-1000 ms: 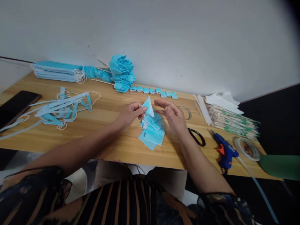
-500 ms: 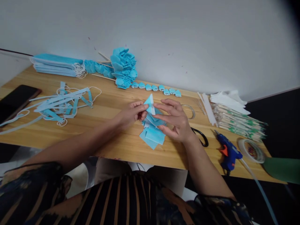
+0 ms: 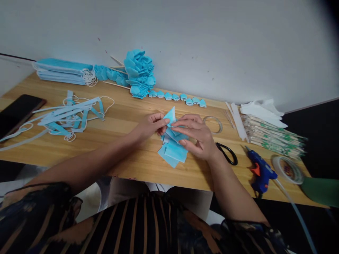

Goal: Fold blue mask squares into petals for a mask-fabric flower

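Note:
A small blue piece of face-mask fabric (image 3: 170, 115), folded to a point with a white edge, stands upright between the thumb and fingers of my left hand (image 3: 155, 123). My right hand (image 3: 198, 135) reaches in from the right, its fingertips touching the lower right edge of that piece. Its fingers are stretched out, with the thumb apart from them. Beneath both hands lies a loose pile of cut blue fabric squares (image 3: 173, 153), partly covered by the right hand. Farther back, several small folded blue petals (image 3: 176, 97) sit in a row.
On the wooden table (image 3: 127, 155) are blue fabric flowers (image 3: 139, 72), stacked face masks (image 3: 63, 72), cut strips with ear loops (image 3: 76, 114) and a phone (image 3: 19, 113). To the right are black-handled scissors (image 3: 231, 155), a glue gun (image 3: 261, 171), tape rolls (image 3: 288, 169) and wrapped sticks (image 3: 274, 135).
My right fingers have come closer to the folded piece and now touch its lower edge. My left hand keeps its pinch on it. The view has shifted slightly.

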Motion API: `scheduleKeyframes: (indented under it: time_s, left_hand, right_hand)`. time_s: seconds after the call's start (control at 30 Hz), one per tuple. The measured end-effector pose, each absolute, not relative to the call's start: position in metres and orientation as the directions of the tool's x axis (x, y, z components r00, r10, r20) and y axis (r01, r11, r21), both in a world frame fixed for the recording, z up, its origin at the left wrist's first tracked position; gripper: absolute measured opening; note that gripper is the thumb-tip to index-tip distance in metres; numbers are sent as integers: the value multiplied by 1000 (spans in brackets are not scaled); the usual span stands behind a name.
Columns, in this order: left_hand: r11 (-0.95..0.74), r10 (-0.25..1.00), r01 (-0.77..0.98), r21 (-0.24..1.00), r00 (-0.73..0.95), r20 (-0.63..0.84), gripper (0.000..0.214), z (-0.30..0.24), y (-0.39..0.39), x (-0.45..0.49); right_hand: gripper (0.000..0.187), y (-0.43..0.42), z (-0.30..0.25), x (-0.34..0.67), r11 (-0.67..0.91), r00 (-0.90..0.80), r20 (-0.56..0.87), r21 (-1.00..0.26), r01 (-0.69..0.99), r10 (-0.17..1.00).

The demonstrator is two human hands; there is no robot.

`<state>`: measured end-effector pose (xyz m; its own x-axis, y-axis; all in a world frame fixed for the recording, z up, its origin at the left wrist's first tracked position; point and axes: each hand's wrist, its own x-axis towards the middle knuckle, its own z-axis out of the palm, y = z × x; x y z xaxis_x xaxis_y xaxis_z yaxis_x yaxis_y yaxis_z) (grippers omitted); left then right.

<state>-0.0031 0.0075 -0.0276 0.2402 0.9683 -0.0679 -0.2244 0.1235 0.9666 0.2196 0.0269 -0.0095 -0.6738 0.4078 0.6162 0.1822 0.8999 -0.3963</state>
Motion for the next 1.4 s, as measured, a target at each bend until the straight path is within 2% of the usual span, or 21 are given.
scheduleKeyframes:
  time_s: [0.13,0.33,0.63,0.8,0.93,1.1,1.27,1.4]
  left_hand:
    - [23,977,-155,988,213,10,42,-26,6,-4]
    - [-35,973,-92,995,222,55,38,-26,5,-5]
    - [-49,962,-133,990,259,82,42,-31,6,-6]
    - [-28,959,-208,978,271,85,46,-35,6,-6]
    - [-10,951,-252,968,297,87,46,-37,7,-5]
    - [6,955,-228,974,291,62,45,-36,7,-5]
    - [17,952,-166,986,305,35,43,-31,5,-6]
    - [1,939,-64,998,342,21,43,-28,5,-7]
  right_hand:
    - [34,27,-11,219,890,-648,626,-407,205,435]
    - [33,27,-12,216,892,-633,638,-392,223,439]
    - [37,26,-9,215,881,-653,600,-397,260,463]
    - [39,26,-10,216,888,-638,623,-383,256,453]
    - [39,26,-11,218,837,-636,560,-466,287,531]
    - [38,25,-11,218,794,-625,546,-571,209,557]
    - [39,25,-12,216,765,-590,555,-618,179,586]
    - [37,26,-12,216,776,-598,558,-604,184,576]
